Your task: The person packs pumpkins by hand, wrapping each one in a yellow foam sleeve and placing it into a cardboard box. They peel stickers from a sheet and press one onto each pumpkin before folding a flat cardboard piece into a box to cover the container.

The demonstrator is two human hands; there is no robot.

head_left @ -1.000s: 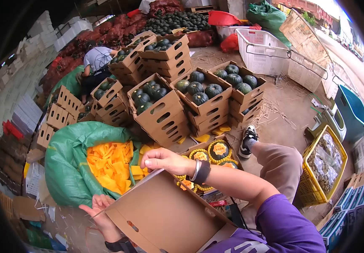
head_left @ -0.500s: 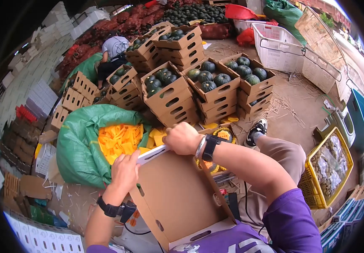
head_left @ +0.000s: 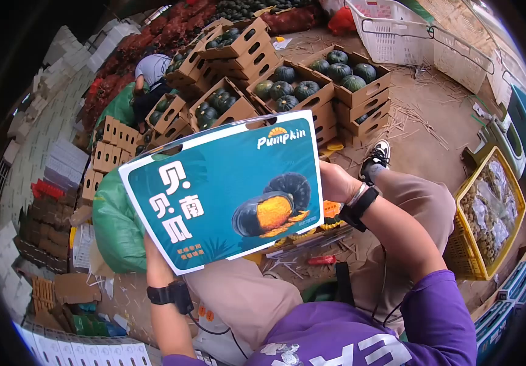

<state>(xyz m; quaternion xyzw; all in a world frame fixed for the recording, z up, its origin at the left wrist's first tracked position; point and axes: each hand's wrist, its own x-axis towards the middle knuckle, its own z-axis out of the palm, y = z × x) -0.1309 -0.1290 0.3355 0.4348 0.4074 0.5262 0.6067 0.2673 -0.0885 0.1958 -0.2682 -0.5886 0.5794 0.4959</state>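
A teal and white cardboard pumpkin box (head_left: 214, 165) is lifted in front of me, its printed face towards me. It shows the word "Pumpkin" and a picture of a cut pumpkin. My right hand (head_left: 338, 184) is closed on the box's right edge, with some fingers hidden behind it. My left hand (head_left: 154, 251) is at the lower left edge and mostly behind the box, its fingers out of sight. Partly covered by the box, a green woven sack (head_left: 116, 229) stands to the left.
Stacked cardboard trays of dark green pumpkins (head_left: 284, 88) stand ahead. A yellow crate (head_left: 458, 241) is at right, with white plastic crates (head_left: 397, 43) beyond. Another person (head_left: 152, 73) bends at the far left. Flattened boxes (head_left: 86, 354) lie at lower left.
The box has been tipped up and turned, so its printed outer face replaces the plain brown inside. My right hand has moved to its right edge; my left hand is now mostly hidden.
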